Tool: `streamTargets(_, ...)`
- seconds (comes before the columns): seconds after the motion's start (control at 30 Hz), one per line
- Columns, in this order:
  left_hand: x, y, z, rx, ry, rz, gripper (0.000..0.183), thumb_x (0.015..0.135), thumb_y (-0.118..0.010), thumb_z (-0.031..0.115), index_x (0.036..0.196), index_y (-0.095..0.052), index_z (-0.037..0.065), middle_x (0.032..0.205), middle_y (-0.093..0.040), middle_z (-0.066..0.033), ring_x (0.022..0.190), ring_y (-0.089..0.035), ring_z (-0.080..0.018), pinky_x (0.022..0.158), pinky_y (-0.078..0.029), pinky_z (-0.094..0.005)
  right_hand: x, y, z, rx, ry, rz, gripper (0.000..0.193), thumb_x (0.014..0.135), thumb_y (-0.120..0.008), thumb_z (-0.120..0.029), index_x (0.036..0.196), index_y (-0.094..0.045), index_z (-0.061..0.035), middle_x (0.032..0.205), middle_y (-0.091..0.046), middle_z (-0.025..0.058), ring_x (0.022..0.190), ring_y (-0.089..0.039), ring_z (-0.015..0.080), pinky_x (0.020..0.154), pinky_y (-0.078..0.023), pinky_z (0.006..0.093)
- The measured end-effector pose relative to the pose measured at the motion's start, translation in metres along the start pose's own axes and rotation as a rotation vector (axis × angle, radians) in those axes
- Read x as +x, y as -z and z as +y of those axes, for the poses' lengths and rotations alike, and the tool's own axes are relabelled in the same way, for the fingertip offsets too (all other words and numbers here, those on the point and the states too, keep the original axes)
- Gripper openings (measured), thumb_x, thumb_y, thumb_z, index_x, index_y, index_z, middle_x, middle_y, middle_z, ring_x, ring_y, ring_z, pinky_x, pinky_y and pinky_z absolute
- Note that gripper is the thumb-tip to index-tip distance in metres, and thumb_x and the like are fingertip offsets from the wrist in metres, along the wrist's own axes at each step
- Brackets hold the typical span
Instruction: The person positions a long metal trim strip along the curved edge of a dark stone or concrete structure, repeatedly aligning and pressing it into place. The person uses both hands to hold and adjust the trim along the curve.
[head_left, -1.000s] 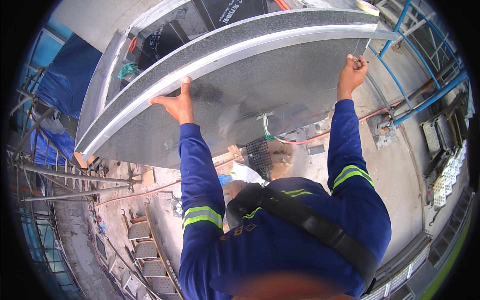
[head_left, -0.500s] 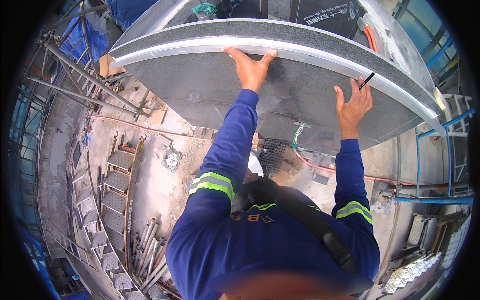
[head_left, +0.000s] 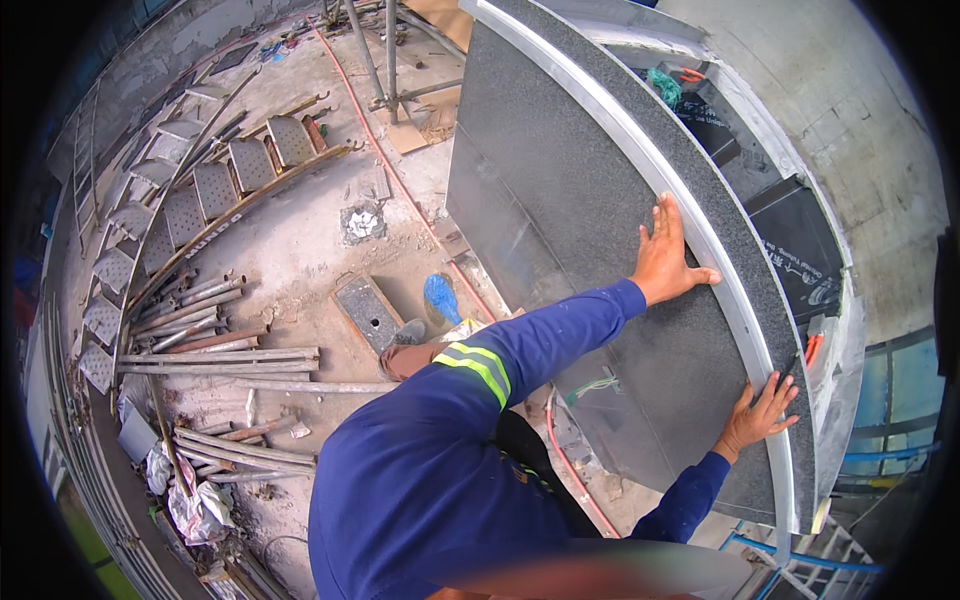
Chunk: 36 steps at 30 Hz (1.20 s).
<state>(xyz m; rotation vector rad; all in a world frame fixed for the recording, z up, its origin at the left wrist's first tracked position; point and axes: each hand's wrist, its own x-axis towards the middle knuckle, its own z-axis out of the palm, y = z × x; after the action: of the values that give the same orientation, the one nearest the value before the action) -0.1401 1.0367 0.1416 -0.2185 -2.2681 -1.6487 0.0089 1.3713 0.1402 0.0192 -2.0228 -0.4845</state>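
A long, silvery metal straightedge (head_left: 715, 235) lies along the outer edge of a dark grey stone panel (head_left: 590, 190), appearing curved in this view. My left hand (head_left: 670, 262) presses on it near the middle, fingers spread and thumb resting across the metal. Closer to its near end, my right hand (head_left: 758, 415) lies with fingers extended over the bar. A thin black pen (head_left: 803, 363) is tucked between the right fingers, with only a small part showing. Beyond the bar runs a speckled grey stone edge strip (head_left: 755, 240).
Behind the panel is a cavity with dark sheeting (head_left: 800, 240) and green twine (head_left: 664, 87). A red hose (head_left: 362, 120) crosses the dusty floor. To the left are stepped metal ladders (head_left: 215, 195) and stacked pipes (head_left: 215, 320). A scaffold pole (head_left: 391, 60) stands at the far side.
My view has swung to the left, so the panel now sits at the right and slants. Both hands remain on the straightedge, the left one flatter with its fingers turned along the bar.
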Motion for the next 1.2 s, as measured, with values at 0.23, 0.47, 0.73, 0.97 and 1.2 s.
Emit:
streamTargets(0.23, -0.001, -0.001, 0.001, -0.006, 0.012, -0.001, 0.165, 0.068, -0.093, 0.065, 0.162, 0.019, -0.011, 0.172, -0.001, -0.0395, 0.161, -0.008, -0.0544, 0.125, -0.010, -0.0735, 0.001, 0.003, 0.002, -0.052, 0.046, 0.033, 0.068, 0.091, -0.080, -0.051, 0.151, -0.061, -0.0235, 0.161, -0.054, 0.0040, 0.155, -0.043, 0.0237, 0.129, -0.019, 0.0631)
streamTargets(0.47, -0.001, 0.002, 0.005, 0.029, 0.040, -0.012, 0.166, 0.067, -0.091, 0.070, 0.161, 0.018, -0.012, 0.171, 0.001, -0.0406, 0.161, -0.010, -0.0540, 0.127, -0.013, -0.0696, 0.029, 0.007, -0.057, 0.004, -0.057, 0.026, 0.086, 0.089, -0.076, -0.069, 0.152, -0.058, -0.0131, 0.158, -0.055, 0.0120, 0.156, -0.039, 0.0287, 0.126, -0.018, 0.0612)
streamTargets(0.73, 0.002, -0.007, -0.002, 0.086, -0.023, 0.032, 0.163, 0.069, -0.089, 0.072, 0.160, 0.013, -0.017, 0.168, -0.007, -0.0446, 0.160, -0.016, -0.0529, 0.126, -0.021, -0.0672, 0.027, 0.018, -0.062, 0.212, -0.315, 0.030, 0.094, 0.090, -0.080, -0.060, 0.156, -0.049, -0.0015, 0.160, -0.048, 0.0230, 0.158, -0.032, 0.0377, 0.125, -0.014, 0.0630)
streamTargets(0.97, 0.007, -0.011, -0.013, 0.261, -0.109, 0.104, 0.162, 0.070, -0.087, 0.076, 0.157, 0.008, -0.023, 0.154, -0.027, -0.0550, 0.140, -0.048, -0.0605, 0.118, -0.043, -0.0535, 0.021, 0.045, -0.026, 0.314, -0.680, 0.293, 0.086, 0.098, -0.071, -0.053, 0.156, -0.043, 0.0038, 0.160, -0.043, 0.0293, 0.155, -0.030, 0.0475, 0.125, -0.017, 0.0597)
streamTargets(1.2, 0.011, -0.013, -0.020, 0.279, -0.158, 0.114, 0.158, 0.073, -0.085, 0.076, 0.158, 0.004, -0.024, 0.150, -0.031, -0.0569, 0.143, -0.045, -0.0595, 0.120, -0.041, -0.0533, 0.037, 0.019, 0.046, 0.087, -0.826, 0.549, 0.060, 0.106, -0.055, -0.043, 0.146, -0.057, 0.0018, 0.147, -0.055, 0.0277, 0.142, -0.047, 0.0463, 0.119, -0.030, 0.0580)
